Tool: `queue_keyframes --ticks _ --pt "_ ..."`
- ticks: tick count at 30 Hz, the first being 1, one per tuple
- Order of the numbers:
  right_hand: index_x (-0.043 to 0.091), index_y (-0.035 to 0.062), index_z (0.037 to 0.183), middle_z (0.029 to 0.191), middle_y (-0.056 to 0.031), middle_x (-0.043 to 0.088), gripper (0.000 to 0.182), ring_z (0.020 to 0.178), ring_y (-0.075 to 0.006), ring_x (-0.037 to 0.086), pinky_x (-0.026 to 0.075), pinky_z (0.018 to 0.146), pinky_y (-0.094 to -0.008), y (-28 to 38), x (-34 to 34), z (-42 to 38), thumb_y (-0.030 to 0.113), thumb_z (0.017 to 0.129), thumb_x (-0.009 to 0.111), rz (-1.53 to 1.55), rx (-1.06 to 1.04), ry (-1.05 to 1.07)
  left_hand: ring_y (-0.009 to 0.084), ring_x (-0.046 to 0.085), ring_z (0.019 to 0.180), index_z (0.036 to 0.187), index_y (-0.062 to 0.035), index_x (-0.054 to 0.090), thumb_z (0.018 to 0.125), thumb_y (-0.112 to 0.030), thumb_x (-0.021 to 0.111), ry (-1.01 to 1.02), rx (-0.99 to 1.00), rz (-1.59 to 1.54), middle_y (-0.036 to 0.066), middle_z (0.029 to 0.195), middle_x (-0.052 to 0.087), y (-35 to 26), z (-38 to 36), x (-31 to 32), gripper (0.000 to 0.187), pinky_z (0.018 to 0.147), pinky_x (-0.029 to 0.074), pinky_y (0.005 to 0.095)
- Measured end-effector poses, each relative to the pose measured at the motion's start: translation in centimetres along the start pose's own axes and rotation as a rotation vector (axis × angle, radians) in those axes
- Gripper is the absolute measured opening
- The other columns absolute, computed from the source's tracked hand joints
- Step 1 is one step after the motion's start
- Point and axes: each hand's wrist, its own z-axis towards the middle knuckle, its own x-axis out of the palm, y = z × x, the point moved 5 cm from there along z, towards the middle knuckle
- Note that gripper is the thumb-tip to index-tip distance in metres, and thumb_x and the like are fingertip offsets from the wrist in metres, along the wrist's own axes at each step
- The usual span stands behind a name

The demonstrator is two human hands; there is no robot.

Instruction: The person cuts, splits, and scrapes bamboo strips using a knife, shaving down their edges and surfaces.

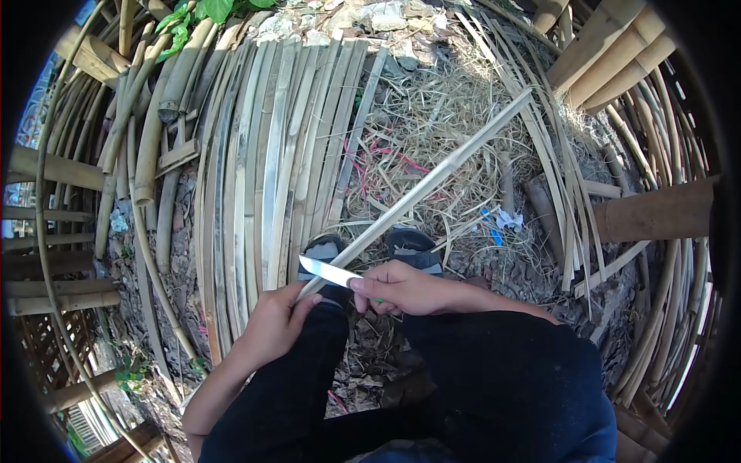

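The left forearm (224, 390) slants up from the near left, its left hand (275, 322) curled in a grip. The right forearm (490, 299) reaches in from the right; the right hand (395, 288) is clenched, thumb pointing left, its partly hidden fingers seemingly bent. Both hands sit close together.

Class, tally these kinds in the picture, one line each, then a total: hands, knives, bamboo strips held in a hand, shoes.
Hands: 2 (left hand, right hand)
Knives: 1 (knife)
Bamboo strips held: 1 (bamboo strip)
Shoes: 2 (left shoe, right shoe)
Total: 6
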Motion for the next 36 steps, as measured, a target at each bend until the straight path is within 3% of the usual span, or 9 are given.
queue_keyframes --ticks 4,8,11,14,21,23,27,34,36 --pt "0.059 0.0056 0.079 0.062 0.0053 0.043 0.049 0.056 -0.0033 0.037 0.029 0.049 -0.0201 -0.4 0.6 0.4 0.048 0.102 0.049 0.022 0.136 0.051 0.0421 0.061 0.066 0.095 0.0018 0.062 0.093 -0.01 0.063 -0.159 0.281 0.145 0.022 0.072 0.061 -2.0 1.2 0.6 0.012 0.057 0.047 0.0477" --pt "0.058 0.0064 0.078 0.061 0.0059 0.041 0.049 0.053 -0.0029 0.035 0.027 0.047 -0.0201 -0.2 -0.3 -0.5 0.049 0.102 0.05 0.009 0.094 -0.032 0.042 0.061 0.067 0.096 0.0012 0.062 0.094 -0.01 0.062 -0.178 0.297 0.213 0.022 0.076 0.061 -1.8 0.8 0.6 0.011 0.058 0.047 0.0484" --pt "0.054 0.0089 0.074 0.058 0.0071 0.038 0.049 0.047 -0.0017 0.03 0.022 0.043 -0.0199 -0.4 -2.0 -1.3 0.05 0.101 0.05 0.137 0.136 -0.224 0.0387 0.06 0.063 0.098 0.0026 0.064 0.094 -0.007 0.061 -0.18 0.219 0.162 0.021 0.071 0.06 -0.8 -0.2 0.7 0.011 0.058 0.046 0.044" --pt "0.054 0.0091 0.075 0.059 0.0071 0.037 0.049 0.047 -0.0016 0.029 0.021 0.043 -0.0192 -0.7 -2.7 -1.9 0.05 0.101 0.05 0.161 0.13 -0.253 0.042 0.06 0.065 0.094 0.0011 0.062 0.094 -0.01 0.061 -0.187 0.181 0.162 0.021 0.072 0.059 -0.4 -0.7 0.1 0.011 0.057 0.046 0.0488" --pt "0.053 0.0086 0.075 0.058 0.0075 0.035 0.05 0.048 -0.0017 0.027 0.02 0.043 -0.0197 -0.5 -2.0 -1.0 0.05 0.102 0.048 0.222 0.074 -0.186 0.0419 0.06 0.065 0.091 0.0008 0.06 0.094 -0.01 0.062 -0.208 0.22 0.248 0.021 0.072 0.059 -1.6 0.2 0.0 0.011 0.057 0.046 0.049" --pt "0.053 0.0086 0.075 0.06 0.0074 0.037 0.049 0.05 -0.0015 0.03 0.023 0.044 -0.0184 -0.5 -0.9 -0.5 0.049 0.102 0.047 0.174 0.085 -0.004 0.0421 0.06 0.065 0.091 0.0007 0.06 0.094 -0.01 0.062 -0.204 0.245 0.233 0.02 0.072 0.06 -2.0 0.7 0.6 0.012 0.057 0.046 0.049" --pt "0.053 0.0088 0.074 0.062 0.0072 0.039 0.049 0.054 -0.0018 0.033 0.026 0.046 -0.0178 -0.1 -0.1 -0.6 0.049 0.102 0.048 0.08 0.134 0.05 0.0391 0.062 0.064 0.101 0.0019 0.064 0.092 -0.007 0.063 -0.165 0.298 0.215 0.021 0.074 0.061 -2.4 0.9 1.0 0.012 0.057 0.047 0.0449" --pt "0.056 0.0094 0.07 0.061 0.0062 0.043 0.05 0.053 -0.003 0.036 0.03 0.049 -0.0204 -0.6 -0.6 -1.4 0.048 0.101 0.051 -0.029 0.076 -0.027 0.0367 0.062 0.063 0.102 0.0012 0.064 0.092 -0.006 0.064 -0.134 0.36 0.216 0.019 0.072 0.061 -2.1 0.4 1.1 0.012 0.056 0.047 0.0421" --pt "0.057 0.0091 0.07 0.06 0.0057 0.044 0.05 0.053 -0.0037 0.036 0.03 0.049 -0.0212 -0.5 -1.4 -1.6 0.049 0.1 0.053 -0.067 0.006 -0.136 0.0361 0.062 0.063 0.1 0.0012 0.064 0.092 -0.006 0.064 -0.142 0.346 0.222 0.019 0.071 0.061 -2.3 0.3 0.8 0.011 0.056 0.047 0.0418"
